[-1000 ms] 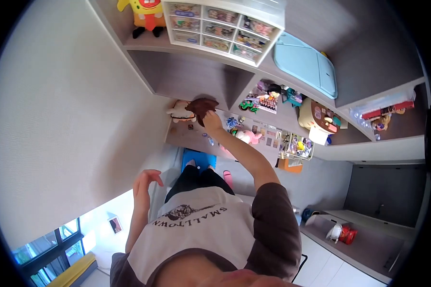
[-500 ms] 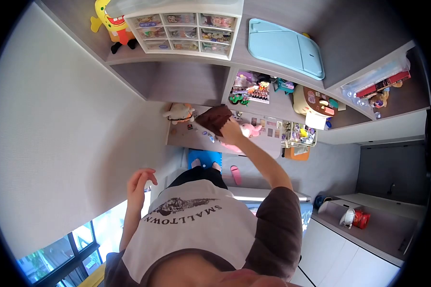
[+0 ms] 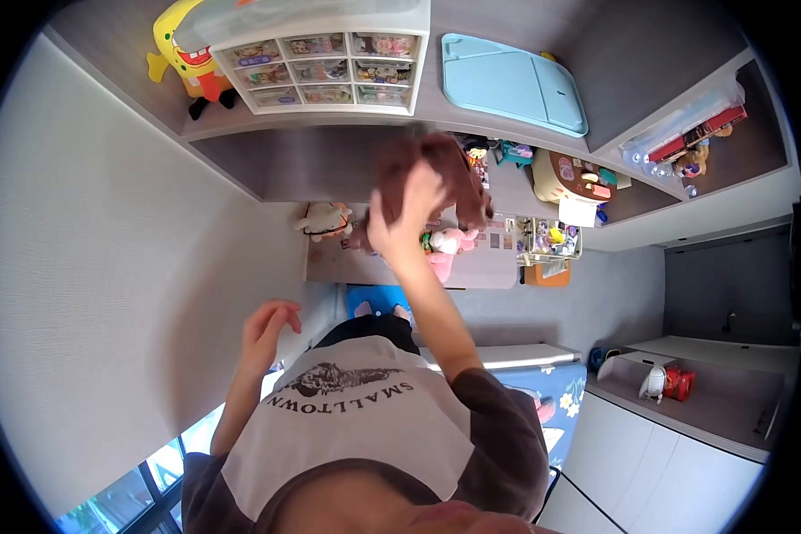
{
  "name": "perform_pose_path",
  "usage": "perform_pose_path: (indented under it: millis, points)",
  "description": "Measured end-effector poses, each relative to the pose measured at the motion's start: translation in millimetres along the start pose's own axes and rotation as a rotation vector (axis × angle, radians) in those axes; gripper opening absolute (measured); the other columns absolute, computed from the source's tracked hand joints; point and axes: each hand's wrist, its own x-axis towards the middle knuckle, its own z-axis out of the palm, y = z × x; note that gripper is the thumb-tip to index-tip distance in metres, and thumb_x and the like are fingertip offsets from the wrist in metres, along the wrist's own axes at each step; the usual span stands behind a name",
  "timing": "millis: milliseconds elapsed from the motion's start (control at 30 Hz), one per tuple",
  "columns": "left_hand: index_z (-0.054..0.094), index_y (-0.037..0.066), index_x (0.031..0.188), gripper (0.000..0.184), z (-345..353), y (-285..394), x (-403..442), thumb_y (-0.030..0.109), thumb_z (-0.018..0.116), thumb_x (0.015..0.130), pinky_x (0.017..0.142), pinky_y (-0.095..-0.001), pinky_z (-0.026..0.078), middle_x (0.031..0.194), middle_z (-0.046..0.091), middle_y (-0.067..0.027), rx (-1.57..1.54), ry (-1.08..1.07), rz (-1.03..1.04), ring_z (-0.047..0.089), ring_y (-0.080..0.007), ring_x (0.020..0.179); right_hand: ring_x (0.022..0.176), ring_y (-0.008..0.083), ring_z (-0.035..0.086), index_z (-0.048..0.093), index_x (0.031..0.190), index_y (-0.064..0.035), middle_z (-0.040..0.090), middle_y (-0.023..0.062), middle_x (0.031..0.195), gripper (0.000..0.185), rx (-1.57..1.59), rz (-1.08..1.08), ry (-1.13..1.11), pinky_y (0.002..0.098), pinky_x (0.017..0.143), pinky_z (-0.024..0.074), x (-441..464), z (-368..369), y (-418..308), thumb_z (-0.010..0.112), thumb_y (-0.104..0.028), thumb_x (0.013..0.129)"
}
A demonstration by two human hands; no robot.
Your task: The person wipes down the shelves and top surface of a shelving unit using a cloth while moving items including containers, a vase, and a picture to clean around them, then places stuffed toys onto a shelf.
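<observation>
My right hand (image 3: 408, 212) grips a brown cloth (image 3: 454, 169), blurred by motion. The cloth hangs spread out in front of the shelf cubby, over the back of the desk (image 3: 489, 271). Just to the right of that hand, a pink and white plush toy (image 3: 449, 245) sits on the desk. My left hand (image 3: 271, 322) is raised beside the wall, fingers loosely bent, with nothing in it. On the desk's left end is a white plush toy (image 3: 325, 220).
Above the desk, a shelf holds a small drawer unit (image 3: 320, 71), a yellow plush character (image 3: 187, 49) and a light blue folding tray (image 3: 516, 84). A wire basket (image 3: 547, 240) of small items hangs at the desk's right end. A blue mat (image 3: 376, 298) lies under the feet.
My right hand has moved left and up with the cloth, which has gone from bunched to spread out. My left hand stays nearly in place. The view has shifted slightly.
</observation>
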Motion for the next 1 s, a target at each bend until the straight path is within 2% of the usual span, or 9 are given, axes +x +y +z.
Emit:
perform_pose_path:
  millis: [33, 67, 133, 167, 200, 233, 467, 833, 1000]
  points:
    - [0.055, -0.001, 0.092, 0.017, -2, -5, 2, 0.009, 0.044, 0.085, 0.074, -0.0260, 0.039, 0.074, 0.056, -0.0059, -0.001, 0.009, -0.017, 0.052, -0.0133, 0.073, 0.118, 0.0443, 0.022, 0.024, 0.125, 0.0075, 0.030, 0.0255, 0.126, 0.070, -0.017, 0.036, -0.063, 0.0561, 0.097, 0.0046, 21, 9, -2, 0.056, -0.025, 0.072]
    - [0.055, -0.001, 0.095, 0.017, -4, -13, 7, 0.009, 0.046, 0.084, 0.075, -0.0261, 0.040, 0.078, 0.056, -0.0069, -0.002, 0.017, -0.032, 0.053, -0.0144, 0.077, 0.097, 0.0384, 0.040, 0.038, 0.112, 0.0061, 0.043, 0.0256, 0.104, 0.057, -0.220, -0.104, 0.060, 0.0513, 0.079, 0.0290, 37, 20, 1, 0.058, -0.026, 0.068]
    - [0.050, 0.000, 0.105, 0.026, -5, -32, 31, 0.008, 0.052, 0.081, 0.078, -0.0277, 0.040, 0.092, 0.055, -0.0092, 0.142, 0.025, 0.070, 0.054, -0.0154, 0.081, 0.097, 0.0417, 0.041, 0.045, 0.098, 0.0047, 0.042, 0.0289, 0.105, 0.044, -0.154, 0.159, -0.191, 0.0510, 0.079, 0.0306, 35, 36, 5, 0.057, -0.026, 0.069]
    - [0.046, 0.000, 0.112, 0.036, -1, -40, 59, 0.007, 0.056, 0.078, 0.080, -0.0292, 0.041, 0.103, 0.052, -0.0105, 0.283, 0.025, 0.188, 0.054, -0.0154, 0.080, 0.096, 0.0424, 0.042, 0.046, 0.094, 0.0041, 0.043, 0.0295, 0.104, 0.041, -0.158, 0.122, -0.098, 0.0503, 0.078, 0.0314, 36, 42, 2, 0.057, -0.026, 0.069]
    - [0.027, 0.000, 0.127, 0.066, 8, -39, 94, 0.011, 0.062, 0.073, 0.075, -0.0289, 0.044, 0.125, 0.038, -0.0162, 0.628, -0.009, 0.428, 0.045, -0.0204, 0.109, 0.095, 0.0432, 0.043, 0.047, 0.090, 0.0034, 0.044, 0.0300, 0.102, 0.038, -0.164, 0.088, -0.008, 0.0497, 0.078, 0.0322, 35, 46, -1, 0.057, -0.026, 0.068]
    - [0.019, 0.000, 0.130, 0.079, 23, -50, 129, 0.012, 0.066, 0.068, 0.077, -0.0318, 0.043, 0.129, 0.033, -0.0165, 0.470, 0.000, 0.483, 0.046, -0.0199, 0.107, 0.094, 0.0440, 0.043, 0.047, 0.086, 0.0028, 0.044, 0.0306, 0.101, 0.035, -0.176, 0.061, 0.074, 0.0490, 0.078, 0.0330, 30, 47, -4, 0.057, -0.026, 0.068]
    - [0.024, 0.000, 0.127, 0.073, 85, -65, 256, 0.023, 0.064, 0.070, 0.082, -0.0337, 0.041, 0.123, 0.040, -0.0154, 0.434, -0.479, 0.370, 0.045, -0.0212, 0.105, 0.096, 0.0436, 0.043, 0.050, 0.086, 0.0032, 0.047, 0.0290, 0.094, 0.037, -0.141, 0.201, -0.055, 0.0487, 0.067, 0.0387, 28, 48, -8, 0.056, -0.029, 0.069]
    - [0.028, 0.001, 0.125, 0.067, 53, -171, 221, 0.028, 0.060, 0.073, 0.084, -0.0336, 0.039, 0.121, 0.043, -0.0157, 0.405, -0.453, -0.068, 0.047, -0.0220, 0.103, 0.106, 0.0436, 0.039, 0.048, 0.090, 0.0048, 0.043, 0.0323, 0.107, 0.042, -0.172, 0.397, -0.103, 0.0499, 0.076, 0.0372, -62, 99, 37, 0.057, -0.031, 0.069]
    - [0.035, 0.001, 0.122, 0.061, 52, -202, 206, 0.034, 0.056, 0.075, 0.086, -0.0340, 0.037, 0.116, 0.047, -0.0181, 0.541, -0.401, -0.022, 0.049, -0.0248, 0.103, 0.111, 0.0442, 0.034, 0.044, 0.096, 0.0048, 0.039, 0.0325, 0.113, 0.045, -0.135, 0.544, -0.171, 0.0500, 0.081, 0.0342, -106, 115, 55, 0.058, -0.029, 0.069]
